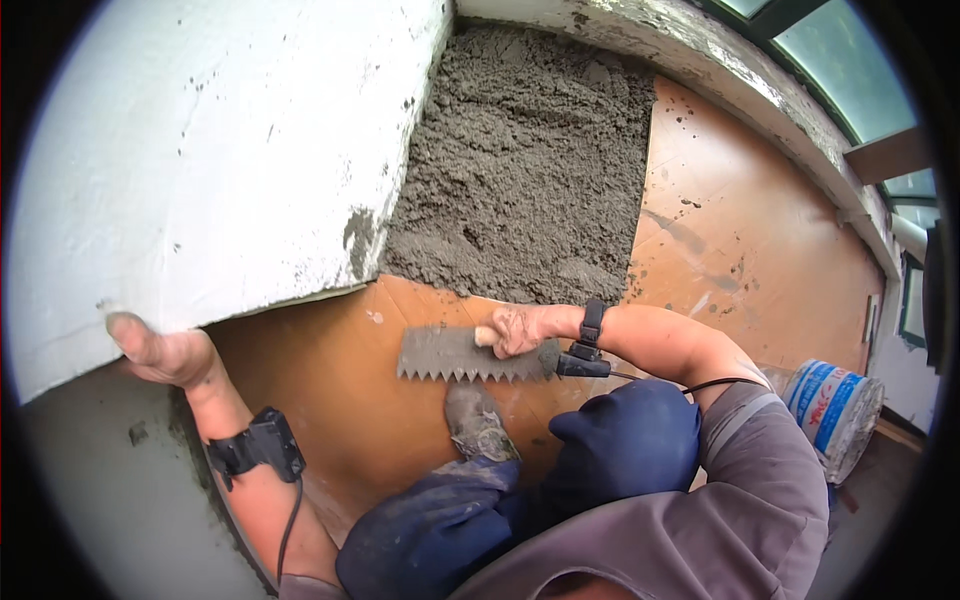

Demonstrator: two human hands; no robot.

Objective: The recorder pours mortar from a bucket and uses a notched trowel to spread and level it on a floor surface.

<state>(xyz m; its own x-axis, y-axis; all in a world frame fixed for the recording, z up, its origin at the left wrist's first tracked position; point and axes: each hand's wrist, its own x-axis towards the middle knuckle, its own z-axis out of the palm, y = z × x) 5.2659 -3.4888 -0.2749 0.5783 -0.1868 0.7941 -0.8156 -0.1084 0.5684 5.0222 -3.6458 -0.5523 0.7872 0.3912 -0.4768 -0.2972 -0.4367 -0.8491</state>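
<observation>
My right hand (515, 331) is closed around the pale handle of a notched trowel (450, 352). The trowel's blade is smeared with grey mortar, and its toothed edge points toward me. It hovers over or rests on the orange-brown floor; I cannot tell which. Just beyond it spreads a thick, rough bed of wet grey mortar (520, 160). At the left, my left hand (165, 352) grips the edge of a white wall (250, 150), with part of its fingers hidden.
A dusty shoe (478, 420) of mine stands below the trowel. On the right a bucket (830, 415) with blue and white bands leans near the wall. A low plastered kerb (740, 75) runs under windows (850, 65). Mortar crumbs spot the floor (740, 230).
</observation>
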